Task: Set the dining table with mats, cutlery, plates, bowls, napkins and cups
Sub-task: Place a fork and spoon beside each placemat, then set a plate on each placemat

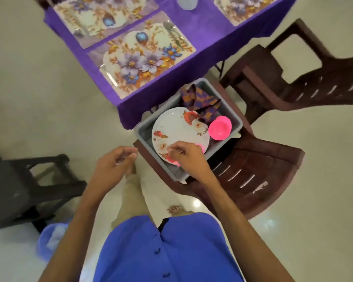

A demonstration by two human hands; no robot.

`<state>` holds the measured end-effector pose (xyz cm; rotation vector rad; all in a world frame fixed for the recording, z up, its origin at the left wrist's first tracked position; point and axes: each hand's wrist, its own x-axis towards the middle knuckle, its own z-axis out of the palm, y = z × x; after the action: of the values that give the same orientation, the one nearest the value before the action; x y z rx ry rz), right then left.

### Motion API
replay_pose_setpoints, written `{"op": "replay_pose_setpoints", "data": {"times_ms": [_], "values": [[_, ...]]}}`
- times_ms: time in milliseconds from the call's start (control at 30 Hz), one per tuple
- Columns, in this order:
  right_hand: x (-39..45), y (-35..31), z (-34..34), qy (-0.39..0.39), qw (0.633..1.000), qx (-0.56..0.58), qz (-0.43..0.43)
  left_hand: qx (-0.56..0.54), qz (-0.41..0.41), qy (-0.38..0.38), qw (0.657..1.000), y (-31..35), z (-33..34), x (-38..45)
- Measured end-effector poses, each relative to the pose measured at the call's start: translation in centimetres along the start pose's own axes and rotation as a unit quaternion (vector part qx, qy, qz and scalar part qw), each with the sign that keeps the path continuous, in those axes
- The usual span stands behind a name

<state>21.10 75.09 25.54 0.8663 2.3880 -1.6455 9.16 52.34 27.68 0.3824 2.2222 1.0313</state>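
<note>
A grey bin [143, 131] sits on a brown chair [253, 163] by the table corner. In it lie a white flowered plate [177, 127], pink bowls [219, 128] and folded purple-and-orange napkins [198, 98]. My right hand [188, 157] pinches the plate's near rim, over another pink piece [201, 147]. To the left of the bin, my left hand [112, 165] hovers with curled fingers and nothing clearly in it. The purple-clothed table [202, 37] carries flowered mats [141, 58]; a spoon and fork [172, 31] lie on the nearest mat.
A second brown chair [293, 78] stands at the right of the table. A dark stool [29, 180] is on the floor at my left. A pale cup or jug [186, 2] stands on the table's far side, between two further mats [102, 17].
</note>
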Motion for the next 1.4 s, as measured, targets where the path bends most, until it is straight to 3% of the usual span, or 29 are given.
{"op": "replay_pose_setpoints", "data": {"times_ms": [200,433,567,833,933,1100,1200,1300,1400], "values": [[5.1,-3.6,1.9,0.128,0.984,0.052,0.113,0.036,0.063,-0.116,0.991,0.4,-6.7,11.3],[7.7,-7.8,2.1,0.248,0.938,0.139,0.198,0.100,0.103,-0.237,0.961,2.8,-12.7,20.6],[6.5,-8.1,2.4,0.302,0.906,0.177,0.237,0.124,0.104,-0.283,0.946,3.2,-12.1,23.7],[3.3,-4.3,2.1,0.328,0.879,0.186,0.292,0.162,0.070,-0.404,0.898,2.8,-5.7,23.5],[3.3,-2.6,1.5,0.322,0.878,0.193,0.298,0.170,0.054,-0.406,0.896,2.5,-3.6,23.4],[4.0,0.7,0.0,0.294,0.888,0.196,0.293,0.113,-0.020,-0.321,0.940,1.1,0.0,23.5],[4.8,3.9,-1.6,0.261,0.901,0.185,0.293,0.149,-0.047,-0.289,0.944,-0.7,3.0,23.3],[6.3,7.1,-3.0,0.237,0.913,0.152,0.295,0.193,-0.033,-0.273,0.942,-2.2,5.8,24.1],[8.4,10.5,-3.4,0.208,0.920,0.130,0.304,0.262,0.035,-0.275,0.924,-4.2,7.4,25.9]]}}
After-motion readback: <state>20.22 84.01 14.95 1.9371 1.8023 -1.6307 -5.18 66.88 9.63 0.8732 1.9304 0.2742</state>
